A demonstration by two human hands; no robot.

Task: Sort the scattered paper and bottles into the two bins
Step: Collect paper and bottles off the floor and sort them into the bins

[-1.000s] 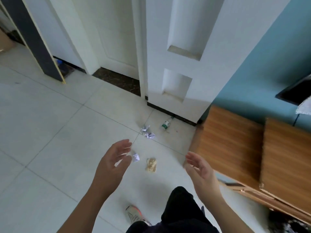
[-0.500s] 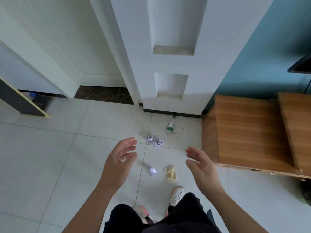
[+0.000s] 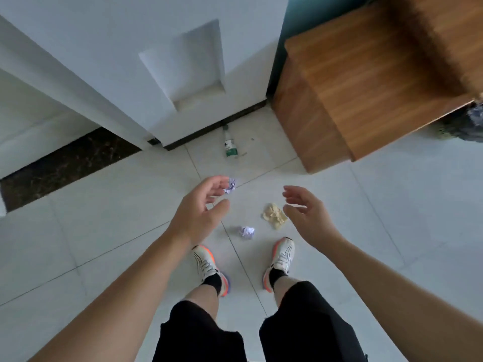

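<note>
**Lots of open floor, blocked at the back and right**

The white tile floor (image 3: 91, 231) is bare on the left and far right, so a hand can move there freely. The white wall (image 3: 156, 61) closes off the back. The brown wooden cabinet (image 3: 366, 82) blocks the back right. The clear plastic bottle with a green label (image 3: 230, 145) lies in the narrow gap between wall and cabinet. Two white and orange shoes (image 3: 206, 265) stand just behind the small crumpled purple-white paper ball (image 3: 247, 232).

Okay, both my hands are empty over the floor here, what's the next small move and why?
Probably lower the right hand onto the crumpled beige paper wad: it lies on the white tile floor right beside those open fingers, nearer than the clear bottle by the wall.
</note>
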